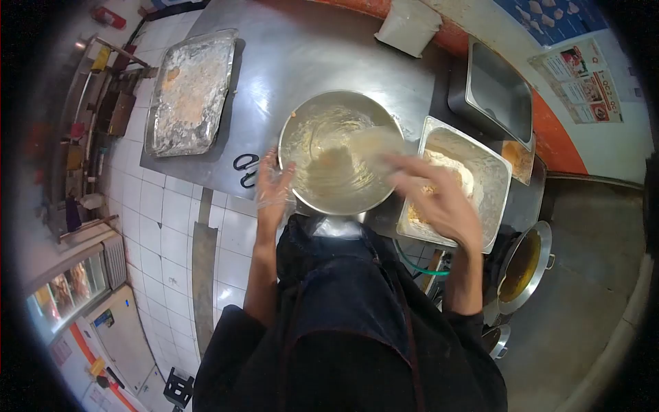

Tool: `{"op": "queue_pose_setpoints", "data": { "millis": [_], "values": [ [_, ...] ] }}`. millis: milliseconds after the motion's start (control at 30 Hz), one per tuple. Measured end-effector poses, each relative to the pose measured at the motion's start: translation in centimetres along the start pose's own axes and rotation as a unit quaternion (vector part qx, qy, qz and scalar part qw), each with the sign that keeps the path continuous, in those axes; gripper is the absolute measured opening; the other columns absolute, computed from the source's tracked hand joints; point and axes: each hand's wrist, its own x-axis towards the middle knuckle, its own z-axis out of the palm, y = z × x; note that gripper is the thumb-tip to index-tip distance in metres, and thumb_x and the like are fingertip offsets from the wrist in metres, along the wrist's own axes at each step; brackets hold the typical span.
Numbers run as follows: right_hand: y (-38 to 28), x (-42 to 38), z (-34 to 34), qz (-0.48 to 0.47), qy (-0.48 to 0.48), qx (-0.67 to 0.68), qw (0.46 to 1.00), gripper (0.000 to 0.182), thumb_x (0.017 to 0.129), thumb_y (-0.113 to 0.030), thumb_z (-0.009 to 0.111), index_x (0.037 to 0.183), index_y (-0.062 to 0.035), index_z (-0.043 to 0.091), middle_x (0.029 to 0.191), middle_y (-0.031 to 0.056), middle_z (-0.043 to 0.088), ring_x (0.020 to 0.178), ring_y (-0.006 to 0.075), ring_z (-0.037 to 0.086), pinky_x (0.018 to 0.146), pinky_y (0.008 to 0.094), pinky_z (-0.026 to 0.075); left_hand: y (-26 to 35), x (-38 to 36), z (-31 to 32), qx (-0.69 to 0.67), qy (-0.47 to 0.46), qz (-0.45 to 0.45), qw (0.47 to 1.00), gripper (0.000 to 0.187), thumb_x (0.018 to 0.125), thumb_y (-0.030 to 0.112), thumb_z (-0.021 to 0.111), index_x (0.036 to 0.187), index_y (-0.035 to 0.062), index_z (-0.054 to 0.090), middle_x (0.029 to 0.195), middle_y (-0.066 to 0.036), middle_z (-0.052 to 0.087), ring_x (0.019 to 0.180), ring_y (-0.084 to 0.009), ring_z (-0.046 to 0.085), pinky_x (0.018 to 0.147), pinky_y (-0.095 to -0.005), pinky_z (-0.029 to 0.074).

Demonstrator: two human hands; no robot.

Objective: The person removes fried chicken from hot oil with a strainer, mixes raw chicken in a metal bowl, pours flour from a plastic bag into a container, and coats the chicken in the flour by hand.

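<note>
A round metal mixing bowl (317,199) stands at the front edge of the steel table, with wet pale-yellow batter (322,168) smeared and swirled inside. My left hand (274,185), in a clear plastic glove, grips the bowl's left rim, thumb over the edge. Above the bowl's right side my right hand (432,196) is smeared by motion, its fingers curled round a pale, translucent thing (377,145) whose kind the blur hides. Under that hand lies a rectangular metal pan (491,185) holding white flour (453,165) and yellowish crumbs (417,213).
Black-handled scissors (246,169) lie left of the bowl. A floury foil-lined tray (189,93) sits at the table's left. An empty deep steel pan (498,89) and a white packet (410,27) are at the back right. A wide pan of oil (525,268) stands lower right.
</note>
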Motion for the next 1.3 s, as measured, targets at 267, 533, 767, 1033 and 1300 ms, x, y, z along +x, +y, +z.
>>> {"op": "queue_pose_setpoints", "data": {
  "millis": [267,533,767,1033,1300],
  "values": [
    [8.9,7.1,12.7,0.039,-0.155,-0.134,0.978,0.028,0.092,-0.017,0.05,0.107,0.0023,0.062,0.101,0.025,0.064,0.097,0.0386,0.062,0.082,0.0478,0.049,-2.7,-1.3,0.4,0.077,0.033,-0.039,0.996,0.05,0.089,0.017,0.064,0.132,0.0002,0.047,0.119,-0.015,0.059,0.105,-0.0206,0.058,0.09,-0.0335,0.046],
    [9.6,7.7,18.3,-0.118,-0.005,-0.245,0.962,0.034,0.081,-0.006,0.059,0.115,-0.0005,0.056,0.098,0.0192,0.06,0.094,0.0369,0.059,0.08,0.0435,0.05,-0.3,-2.6,0.6,0.118,0.002,-0.073,0.99,0.057,0.087,0.028,0.063,0.136,0.0034,0.045,0.128,-0.026,0.053,0.116,-0.0369,0.052,0.098,-0.0421,0.041],
    [6.7,6.0,14.3,-0.025,-0.099,-0.1,0.99,0.036,0.082,-0.008,0.059,0.116,0.0021,0.054,0.1,0.0217,0.058,0.099,0.0374,0.056,0.085,0.0433,0.048,0.3,-3.0,0.8,0.208,0.077,-0.005,0.975,0.062,0.087,0.029,0.062,0.138,0.001,0.042,0.129,-0.027,0.052,0.12,-0.0389,0.05,0.1,-0.0436,0.04],
    [12.9,9.3,19.8,-0.054,0.05,-0.195,0.978,0.028,0.082,-0.007,0.055,0.108,0.0018,0.057,0.106,0.0233,0.055,0.106,0.0407,0.051,0.096,0.0445,0.042,1.1,-3.5,1.4,0.144,0.008,-0.087,0.986,0.064,0.088,0.02,0.055,0.144,0.0015,0.031,0.131,-0.027,0.05,0.118,-0.0369,0.052,0.099,-0.0403,0.041],
    [14.9,9.2,19.2,-0.114,-0.047,-0.132,0.984,0.016,0.079,-0.009,0.061,0.092,-0.0002,0.061,0.093,0.0188,0.06,0.083,0.0335,0.06,0.073,0.0411,0.05,-0.5,-2.3,3.8,0.041,0.102,-0.074,0.991,0.055,0.088,0.015,0.054,0.139,0.003,0.036,0.112,-0.02,0.061,0.098,-0.0295,0.061,0.086,-0.0383,0.047]
  ]
}}
